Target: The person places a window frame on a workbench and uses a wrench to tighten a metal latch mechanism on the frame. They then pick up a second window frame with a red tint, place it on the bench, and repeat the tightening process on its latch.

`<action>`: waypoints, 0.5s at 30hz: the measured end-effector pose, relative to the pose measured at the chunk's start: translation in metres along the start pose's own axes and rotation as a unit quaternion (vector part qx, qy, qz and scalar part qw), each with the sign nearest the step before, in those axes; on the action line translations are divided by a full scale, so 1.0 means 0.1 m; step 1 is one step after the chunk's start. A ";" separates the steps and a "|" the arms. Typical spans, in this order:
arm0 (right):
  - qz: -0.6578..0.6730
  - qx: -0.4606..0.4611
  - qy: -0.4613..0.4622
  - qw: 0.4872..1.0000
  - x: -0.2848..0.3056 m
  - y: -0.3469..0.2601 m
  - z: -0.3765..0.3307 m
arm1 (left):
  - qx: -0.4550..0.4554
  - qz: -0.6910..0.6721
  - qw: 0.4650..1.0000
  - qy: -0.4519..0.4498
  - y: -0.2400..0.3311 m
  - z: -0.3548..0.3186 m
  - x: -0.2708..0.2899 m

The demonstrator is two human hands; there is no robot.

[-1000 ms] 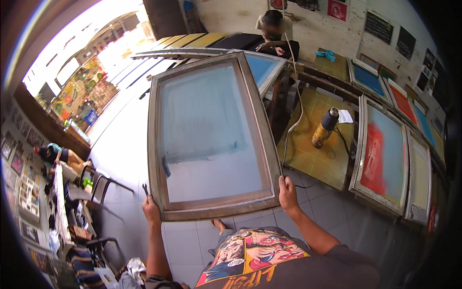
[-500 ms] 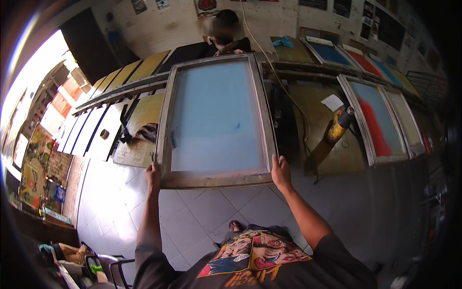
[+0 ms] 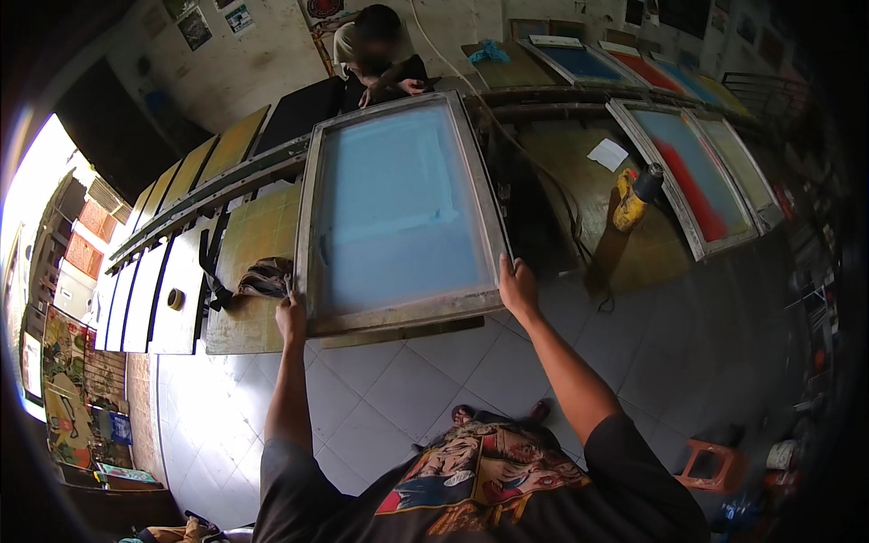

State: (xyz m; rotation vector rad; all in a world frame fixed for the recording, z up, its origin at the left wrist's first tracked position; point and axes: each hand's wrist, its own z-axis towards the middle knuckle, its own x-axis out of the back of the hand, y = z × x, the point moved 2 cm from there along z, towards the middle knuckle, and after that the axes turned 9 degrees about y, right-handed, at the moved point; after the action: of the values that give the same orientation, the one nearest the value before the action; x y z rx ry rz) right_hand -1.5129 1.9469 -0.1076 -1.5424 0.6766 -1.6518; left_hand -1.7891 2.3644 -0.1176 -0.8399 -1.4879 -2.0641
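Two grips pinch a framed screen (image 3: 391,213) by its sides, left grip (image 3: 291,317) and right grip (image 3: 519,285) at the near corners; it stretches away between them; a crumpled dark cloth (image 3: 267,279) lies left of the left grip; well right of the right grip, a yellow heat gun (image 3: 628,204). Beyond both grips is a person (image 3: 375,54).

Dim overall, blown-out daylight from the opening (image 3: 43,176) at left, glare on floor tiles (image 3: 213,412), blackened fisheye edges.
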 end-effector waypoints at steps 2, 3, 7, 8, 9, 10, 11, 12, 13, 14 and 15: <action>-0.007 0.002 0.009 1.000 -0.02 -0.01 0.02 | -0.013 0.010 1.000 -0.014 0.08 0.01 -0.01; -0.005 0.000 0.004 1.000 -0.03 -0.02 0.01 | -0.016 0.026 0.999 -0.011 0.06 0.02 0.01; -0.003 -0.007 0.004 1.000 -0.03 -0.06 0.01 | -0.032 0.069 0.997 -0.008 0.12 0.04 0.02; -0.006 -0.008 0.010 1.000 -0.02 -0.06 0.02 | -0.037 0.075 0.996 -0.009 0.17 0.03 -0.01; -0.009 0.011 0.009 1.000 -0.06 -0.07 0.01 | -0.044 0.102 0.994 -0.001 0.13 0.05 0.04; -0.016 0.028 0.014 0.999 -0.07 -0.05 0.04 | -0.056 0.109 0.992 -0.001 0.12 0.06 0.03; -0.023 0.045 0.019 0.999 -0.08 -0.02 0.05 | -0.069 0.115 0.991 -0.002 0.10 0.06 0.03; -0.031 0.066 0.036 0.997 -0.07 -0.01 0.06 | -0.084 0.117 0.990 0.000 0.10 0.10 0.01; -0.039 0.087 0.053 0.994 -0.07 0.00 0.05 | -0.085 0.117 0.990 -0.005 0.08 0.12 -0.01; -0.047 0.109 0.069 0.991 -0.08 0.02 0.04 | -0.086 0.117 0.989 -0.010 0.05 0.13 -0.01; -0.048 0.087 0.045 0.994 -0.05 0.00 0.04 | -0.087 0.117 0.989 -0.015 0.02 0.15 -0.02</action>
State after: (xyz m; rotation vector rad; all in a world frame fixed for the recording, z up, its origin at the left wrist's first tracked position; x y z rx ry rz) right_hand -1.5094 1.9517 -0.1096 -1.4022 0.4959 -1.8107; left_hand -1.7831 2.3782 -0.1146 -1.0634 -1.1722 -2.0323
